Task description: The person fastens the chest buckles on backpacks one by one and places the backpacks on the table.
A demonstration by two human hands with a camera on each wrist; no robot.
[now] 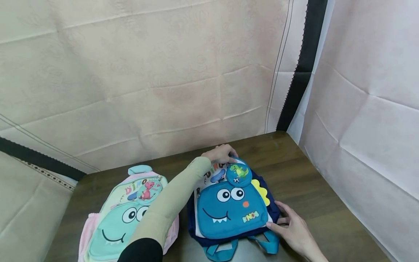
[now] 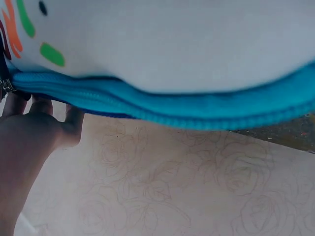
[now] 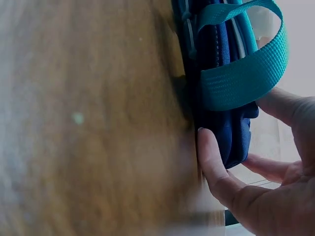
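A small blue backpack (image 1: 232,214) with a smiling dinosaur face lies front side up on the table, its teal straps (image 1: 224,253) toward me. At its top end, my left hand (image 1: 220,153) grips the edge. The left wrist view shows those fingers tucked behind the teal zipper edge (image 2: 162,108). My right hand (image 1: 292,229) holds the lower right corner, thumb on the front and fingers along the side. In the right wrist view a teal webbing loop (image 3: 246,81) stands out from the dark blue fabric near that hand.
A similar mint and pink backpack (image 1: 109,233) lies to the left, partly covered by my left sleeve (image 1: 173,203). The brown wooden table (image 1: 314,203) meets pale fabric walls (image 1: 163,72) at the back and right.
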